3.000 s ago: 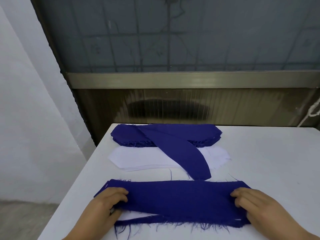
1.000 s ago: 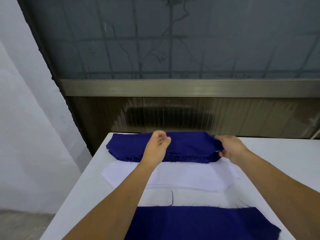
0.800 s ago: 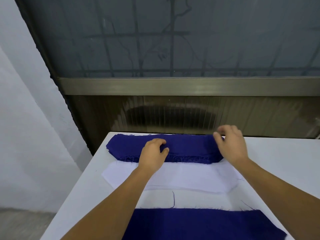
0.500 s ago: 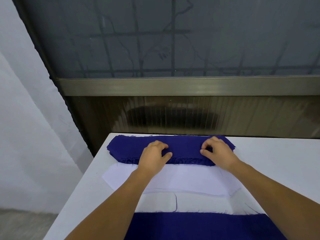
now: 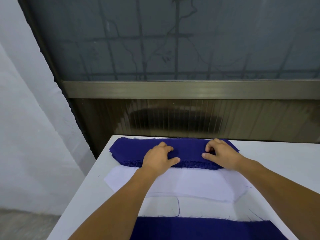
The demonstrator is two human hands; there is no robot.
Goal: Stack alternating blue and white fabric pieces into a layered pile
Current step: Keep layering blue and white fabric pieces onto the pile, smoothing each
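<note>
Both hands are out at the far edge of the counter [image 5: 277,163], resting on the blue stack [image 5: 131,149]. The left hand [image 5: 158,159] lies near the middle of it, fingers bent onto the top layer and thumb stretched along the frayed near edge. The right hand [image 5: 220,155] sits just beside it toward the stack's right end, fingers curled as if pinching up the top piece — though whether cloth is really caught between fingertips and thumb is too small to tell.

The stack's long axis runs left to right, straight across the person's reach, so the hands stand side by side along it. Just nearer lies the white stack [image 5: 190,184], parallel and touching the blue one's fringe. Nearest of all is the layered pile [image 5: 199,229], blue on top. So my guess is a lifted piece must travel straight back toward the body — over the white.
</note>
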